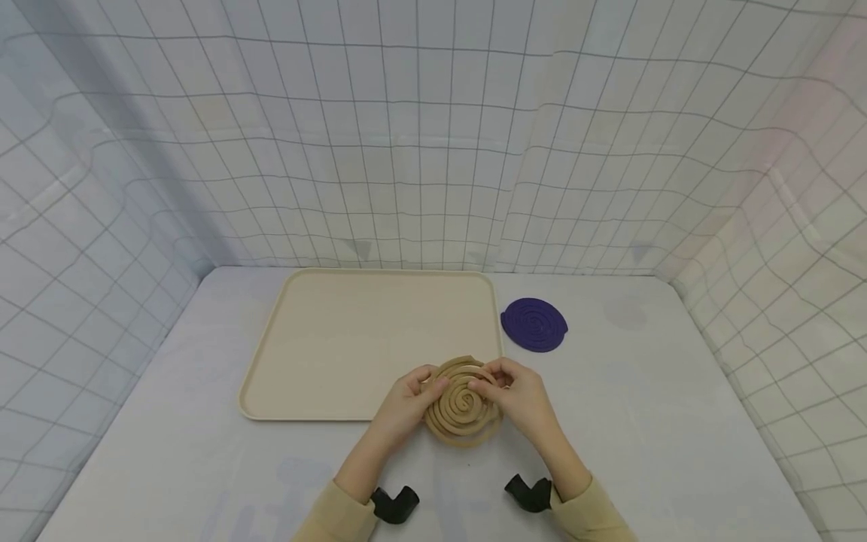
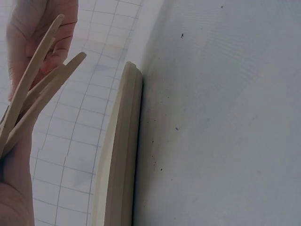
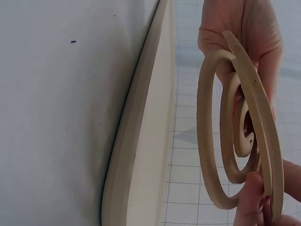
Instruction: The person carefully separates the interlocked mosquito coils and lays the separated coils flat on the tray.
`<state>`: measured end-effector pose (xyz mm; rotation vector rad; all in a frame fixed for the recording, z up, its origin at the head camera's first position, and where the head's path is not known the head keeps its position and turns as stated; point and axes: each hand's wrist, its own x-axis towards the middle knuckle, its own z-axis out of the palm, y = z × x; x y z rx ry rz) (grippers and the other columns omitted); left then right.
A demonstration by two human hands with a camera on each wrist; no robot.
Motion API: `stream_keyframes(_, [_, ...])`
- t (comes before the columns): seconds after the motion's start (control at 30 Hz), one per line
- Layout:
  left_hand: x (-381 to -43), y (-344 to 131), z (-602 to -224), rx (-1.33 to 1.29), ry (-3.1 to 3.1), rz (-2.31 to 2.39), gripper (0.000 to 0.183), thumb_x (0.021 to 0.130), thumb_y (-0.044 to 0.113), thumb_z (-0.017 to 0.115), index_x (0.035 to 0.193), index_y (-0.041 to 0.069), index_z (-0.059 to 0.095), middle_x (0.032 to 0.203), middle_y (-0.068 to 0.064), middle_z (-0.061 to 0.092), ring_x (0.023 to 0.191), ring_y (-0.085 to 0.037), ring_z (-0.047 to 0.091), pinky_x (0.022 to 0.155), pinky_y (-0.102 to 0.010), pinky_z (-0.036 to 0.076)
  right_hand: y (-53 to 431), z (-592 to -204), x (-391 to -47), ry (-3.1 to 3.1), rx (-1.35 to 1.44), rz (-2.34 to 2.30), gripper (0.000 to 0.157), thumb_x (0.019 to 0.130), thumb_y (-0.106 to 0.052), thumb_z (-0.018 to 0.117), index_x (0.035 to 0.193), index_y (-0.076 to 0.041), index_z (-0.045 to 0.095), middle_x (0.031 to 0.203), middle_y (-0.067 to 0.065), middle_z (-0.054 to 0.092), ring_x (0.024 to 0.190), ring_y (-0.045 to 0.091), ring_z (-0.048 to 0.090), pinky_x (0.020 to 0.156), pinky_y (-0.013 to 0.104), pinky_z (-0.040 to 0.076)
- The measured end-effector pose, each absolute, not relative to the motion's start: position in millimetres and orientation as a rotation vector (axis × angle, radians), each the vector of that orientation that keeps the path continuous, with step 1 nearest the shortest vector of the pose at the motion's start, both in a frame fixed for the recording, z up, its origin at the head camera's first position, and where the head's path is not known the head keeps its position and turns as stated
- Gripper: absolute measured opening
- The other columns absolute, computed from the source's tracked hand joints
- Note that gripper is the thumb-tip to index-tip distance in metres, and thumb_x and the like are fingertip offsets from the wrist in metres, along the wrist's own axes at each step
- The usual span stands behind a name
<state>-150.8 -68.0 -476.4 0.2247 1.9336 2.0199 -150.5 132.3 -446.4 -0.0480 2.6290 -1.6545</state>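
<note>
A tan mosquito coil [image 1: 463, 404], seemingly two nested spirals, is held up off the table by both hands over the tray's near right corner. My left hand [image 1: 401, 406] pinches its left side, thumb on the front. On the right side, my right hand [image 1: 524, 397] grips it with the thumb near the inner turns. In the right wrist view, the coil's turns [image 3: 205, 136] stand apart in depth, with gaps between them. Several separated strips [image 2: 35, 75] appear edge-on in the left wrist view. Fingertips behind the coil are partly hidden.
A cream tray [image 1: 366, 331] lies flat on the white table, left of centre. Beside its right edge rests a purple mosquito coil [image 1: 534, 324]. Grid-patterned cloth walls [image 1: 433, 150] stand at the back and both sides.
</note>
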Motion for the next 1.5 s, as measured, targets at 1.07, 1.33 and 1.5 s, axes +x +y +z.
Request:
stream_keyframes(1.07, [-151,-80,-470,0.351,2.158,1.780,0.019,0.094,0.010,0.065,0.106,0.000,0.055,0.082,-0.006,0.067,0.067,-0.007,0.057,0.059,-0.020,0.045,137,-449,-149,2.448,-0.112,-1.773,0.026,0.082,-0.013,0.080,0.101,0.001,0.068,0.087,0.010,0.071,0.074,0.008,0.066,0.067,0.019,0.054])
stream_keyframes(1.33, [-153,-81,-467,0.447,2.158,1.736,0.024,0.094,0.016,0.066,0.108,-0.001,0.057,0.083,-0.007,0.066,0.067,-0.007,0.058,0.059,-0.019,0.047,142,-444,-149,2.480,-0.186,-1.657,0.024,0.080,-0.017,0.081,0.094,-0.004,0.067,0.083,0.006,0.072,0.071,0.008,0.064,0.060,0.020,0.049])
stream_keyframes(1.5, [-152,-77,-472,0.365,2.040,1.875,0.040,0.095,0.017,0.065,0.127,-0.005,0.052,0.101,-0.021,0.071,0.078,-0.006,0.065,0.069,-0.019,0.053,139,-444,-148,2.513,-0.103,-1.725,0.023,0.083,-0.016,0.079,0.098,-0.003,0.068,0.081,0.007,0.072,0.070,0.008,0.065,0.061,0.020,0.050])
